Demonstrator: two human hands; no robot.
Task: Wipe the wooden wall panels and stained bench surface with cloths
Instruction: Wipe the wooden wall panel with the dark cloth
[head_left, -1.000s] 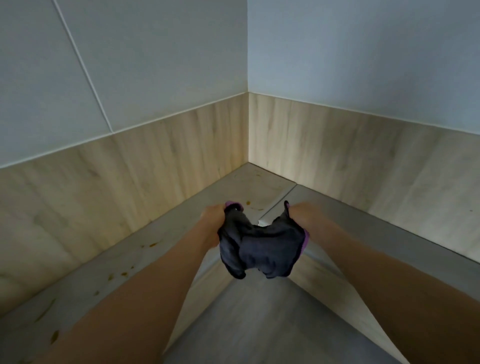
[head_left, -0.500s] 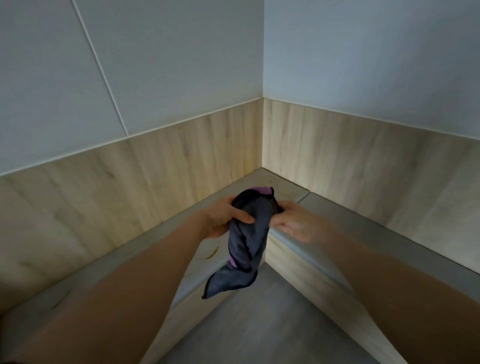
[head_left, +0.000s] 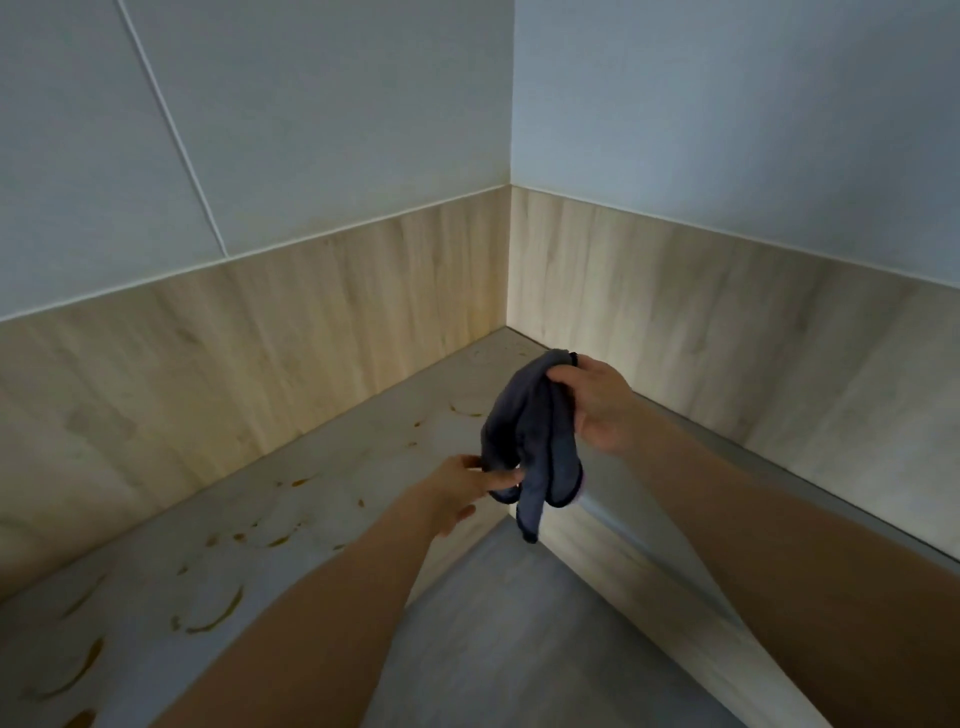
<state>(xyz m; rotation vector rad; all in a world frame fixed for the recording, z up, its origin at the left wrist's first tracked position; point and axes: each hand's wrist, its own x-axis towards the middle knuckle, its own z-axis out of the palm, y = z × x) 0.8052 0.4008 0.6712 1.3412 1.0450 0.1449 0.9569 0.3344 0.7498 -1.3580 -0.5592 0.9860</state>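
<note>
Right hand (head_left: 597, 402) now holds the cloth (head_left: 530, 441) alone; it hangs unbunched. Left hand (head_left: 457, 488) pinches its lower fold. Stained surface (head_left: 260, 519) below the grip not yet wiped.

bench (head_left: 322, 499) top open, wall panels (head_left: 260, 353) behind

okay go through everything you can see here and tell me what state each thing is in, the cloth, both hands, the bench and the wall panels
Dark cloth: bunched, hanging in the air, not on the bench.
Right hand: grips the cloth's top.
Left hand: fingers pinch the cloth's lower folds.
Bench surface: marked with orange-brown streaks on the left run, not being wiped.
Wooden wall panels: untouched by the cloth; no stains plainly visible.
</note>
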